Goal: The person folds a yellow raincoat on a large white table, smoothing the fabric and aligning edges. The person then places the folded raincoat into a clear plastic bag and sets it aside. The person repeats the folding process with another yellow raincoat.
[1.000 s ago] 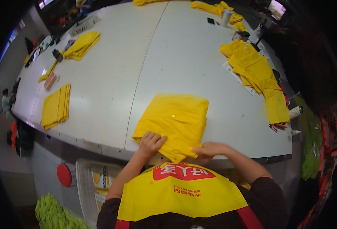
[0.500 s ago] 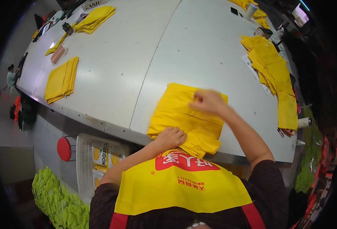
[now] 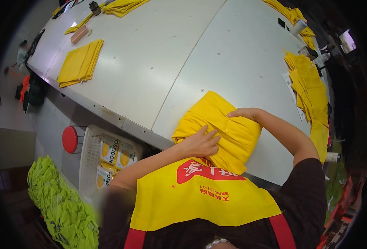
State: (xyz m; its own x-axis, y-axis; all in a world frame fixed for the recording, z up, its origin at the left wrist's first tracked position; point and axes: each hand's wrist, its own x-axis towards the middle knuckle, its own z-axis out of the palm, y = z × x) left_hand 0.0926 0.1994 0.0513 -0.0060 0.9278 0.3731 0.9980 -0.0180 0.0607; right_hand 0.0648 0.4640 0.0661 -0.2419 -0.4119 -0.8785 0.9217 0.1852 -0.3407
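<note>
A folded yellow garment (image 3: pixel 216 114) lies at the near edge of the table, turned at a slant, with creases and small buttons showing on top. My left hand (image 3: pixel 201 142) rests on its near left part, fingers spread over the cloth. At its far right edge, my right hand (image 3: pixel 245 113) grips the garment, the thumb on top and the other fingers mostly hidden at the edge. The near corner of the garment reaches the yellow apron (image 3: pixel 204 199) on my front.
Folded yellow garments (image 3: pixel 80 62) sit stacked on the left of the pale table (image 3: pixel 150 70). More yellow cloth (image 3: pixel 310 85) lies along the right edge. Below left are a white basket (image 3: pixel 89 162) of packets, a red stool (image 3: pixel 70 139) and bright green cloth (image 3: pixel 59 203).
My right hand has come down from above the garment onto its far right edge. My left hand has moved up onto the cloth and spread its fingers. The garment has turned.
</note>
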